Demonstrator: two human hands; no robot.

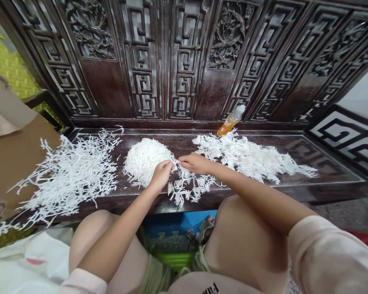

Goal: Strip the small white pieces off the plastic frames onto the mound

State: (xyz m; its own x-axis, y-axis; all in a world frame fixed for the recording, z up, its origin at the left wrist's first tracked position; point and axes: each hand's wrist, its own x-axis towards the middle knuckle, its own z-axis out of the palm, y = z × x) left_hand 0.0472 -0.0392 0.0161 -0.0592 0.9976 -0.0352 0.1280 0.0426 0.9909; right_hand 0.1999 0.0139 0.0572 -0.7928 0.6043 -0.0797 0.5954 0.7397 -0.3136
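My left hand [163,173] is closed in a pinch at the right edge of a round heap of small white pieces [145,159]. Close beside it, my right hand [196,162] pinches a white plastic sprig [199,185], whose branches with fringed tips hang below both hands. The fingertips nearly meet, and what sits between the left fingers is too small to make out. Right of the hands lies a pile of similar white sprigs [254,157]. Bare, branched white stems [76,171] are heaped at the left and spill over the bench's front edge.
Everything rests on a dark wooden bench [297,188] with a carved openwork back [116,90]. A bottle of orange drink [231,120] stands behind the right pile. Brown cardboard [18,159] is at the left, a white bag [27,261] at lower left. A green plastic item [174,259] shows between my legs.
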